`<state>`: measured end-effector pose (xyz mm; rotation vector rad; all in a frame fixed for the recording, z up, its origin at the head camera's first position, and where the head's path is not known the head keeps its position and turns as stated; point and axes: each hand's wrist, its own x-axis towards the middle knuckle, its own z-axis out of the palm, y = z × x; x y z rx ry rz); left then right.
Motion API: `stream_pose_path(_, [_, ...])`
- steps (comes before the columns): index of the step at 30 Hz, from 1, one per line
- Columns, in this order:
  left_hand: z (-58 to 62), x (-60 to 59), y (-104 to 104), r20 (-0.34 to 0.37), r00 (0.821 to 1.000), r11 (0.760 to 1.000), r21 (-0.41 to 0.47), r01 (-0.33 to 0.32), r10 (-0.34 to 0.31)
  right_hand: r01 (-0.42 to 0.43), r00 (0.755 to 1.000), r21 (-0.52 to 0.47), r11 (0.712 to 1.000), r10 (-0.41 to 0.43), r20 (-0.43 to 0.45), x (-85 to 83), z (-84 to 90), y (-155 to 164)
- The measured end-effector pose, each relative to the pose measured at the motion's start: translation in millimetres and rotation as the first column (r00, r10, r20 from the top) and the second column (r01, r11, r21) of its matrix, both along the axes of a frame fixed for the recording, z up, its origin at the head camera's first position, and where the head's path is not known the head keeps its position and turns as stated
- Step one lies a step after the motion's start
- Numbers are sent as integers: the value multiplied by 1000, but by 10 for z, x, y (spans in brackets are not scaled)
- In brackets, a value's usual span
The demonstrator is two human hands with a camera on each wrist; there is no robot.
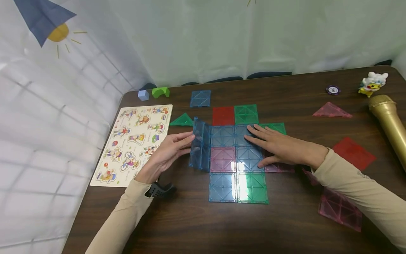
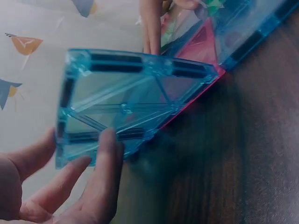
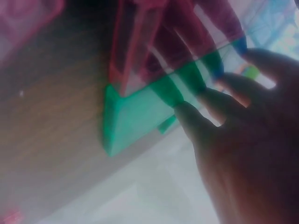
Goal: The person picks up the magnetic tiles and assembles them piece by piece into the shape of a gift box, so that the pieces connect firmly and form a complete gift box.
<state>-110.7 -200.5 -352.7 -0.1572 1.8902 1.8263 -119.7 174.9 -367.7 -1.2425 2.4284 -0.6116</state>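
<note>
Near the middle of the table lies a flat patchwork of translucent square magnetic tiles in blue, green, red and pink. Along its left side, raised blue magnetic tiles stand up at an angle. My left hand pinches their outer edge between thumb and fingers; the left wrist view shows one blue tile tilted up from the table, fingertips against its face. My right hand rests with spread fingers on the blue tiles at the patchwork's right. Its palm partly covers a pink tile and a green tile.
A picture puzzle board lies at left, with a green arch block and a blue cube behind it. Loose tiles include a red square and a pink triangle. A gold microphone and a figurine occupy the right.
</note>
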Motion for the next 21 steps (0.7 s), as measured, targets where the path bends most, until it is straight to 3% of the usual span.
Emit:
stream_pose_path(9, [9, 29, 124, 52, 996, 997, 29, 71, -72, -25, 997, 35, 999, 28, -74, 83, 48, -80])
stream_pose_path(15, [22, 20, 137, 65, 994, 996, 40, 81, -84, -115, 983, 104, 988, 129, -132, 603, 121, -409])
stream_pose_path(18, [7, 20, 144, 65, 994, 996, 28, 88, -90, -111, 956, 176, 978, 154, -251, 836, 56, -560])
stream_pose_path(21, [-12, 24, 155, 57, 994, 995, 3, 98, -98, -63, 904, 237, 969, 156, -397, 953, -20, -647])
